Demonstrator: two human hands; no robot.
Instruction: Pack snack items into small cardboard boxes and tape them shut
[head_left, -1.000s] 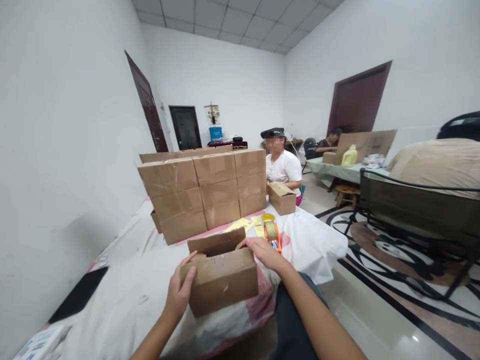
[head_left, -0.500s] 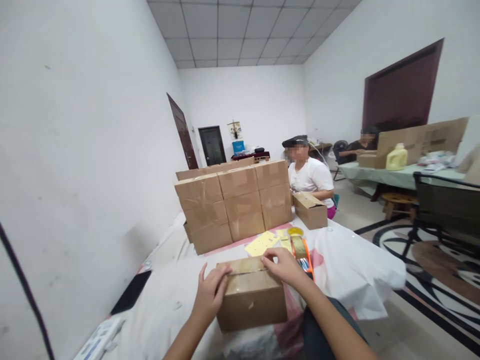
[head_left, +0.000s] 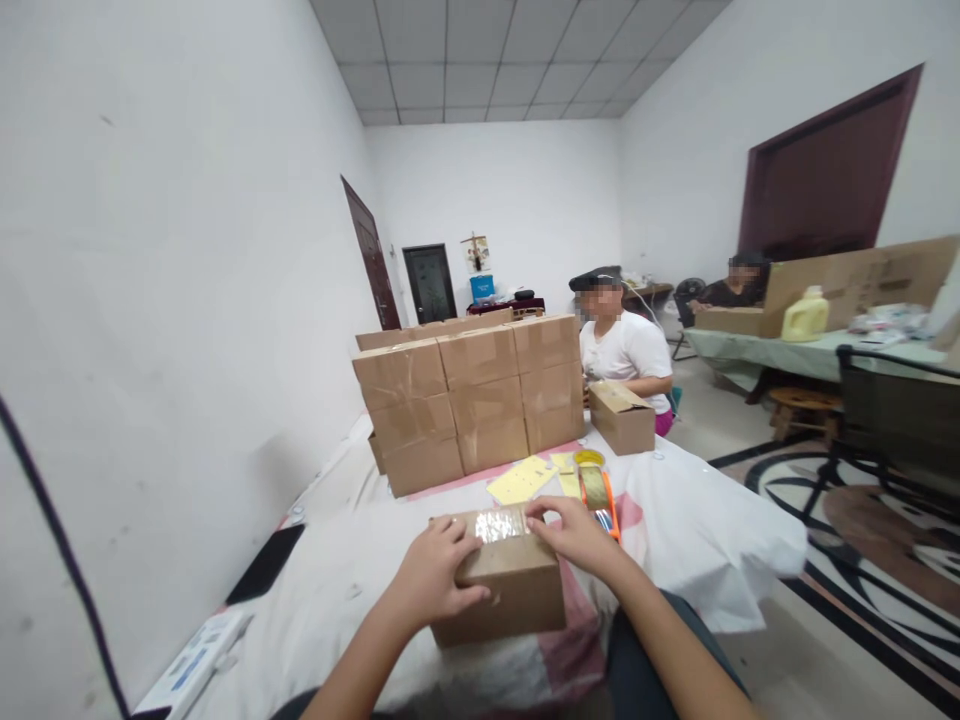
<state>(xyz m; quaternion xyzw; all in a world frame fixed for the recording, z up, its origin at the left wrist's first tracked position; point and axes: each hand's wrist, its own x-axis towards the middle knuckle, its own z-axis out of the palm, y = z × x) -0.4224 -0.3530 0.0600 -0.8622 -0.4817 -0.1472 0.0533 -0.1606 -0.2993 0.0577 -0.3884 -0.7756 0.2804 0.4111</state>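
A small brown cardboard box (head_left: pixel 510 600) rests on the cloth-covered table right in front of me. Along its top seam runs a shiny strip of clear packing tape (head_left: pixel 498 526). My left hand (head_left: pixel 442 570) lies over the box's top left side, fingers spread and thumb down the near face. At the right end of the strip, my right hand (head_left: pixel 566 535) pinches thumb and forefinger together on the tape's end. Just beyond it lies a tape dispenser (head_left: pixel 598 492) with orange sides and a roll in it.
Taped cardboard boxes (head_left: pixel 484 400) stand stacked beyond my box. Yellow sheets (head_left: pixel 522 480) and a yellow tape roll (head_left: pixel 589 458) lie before them. Another box (head_left: pixel 622 417) sits near a seated person in white (head_left: pixel 630 345). At left are a black tablet-like slab (head_left: pixel 266 563) and a power strip (head_left: pixel 193 665).
My left hand has gone from bent fingers at the box's left edge to lying spread over its top. The strip along the seam now shines. My right hand stays at the right end.
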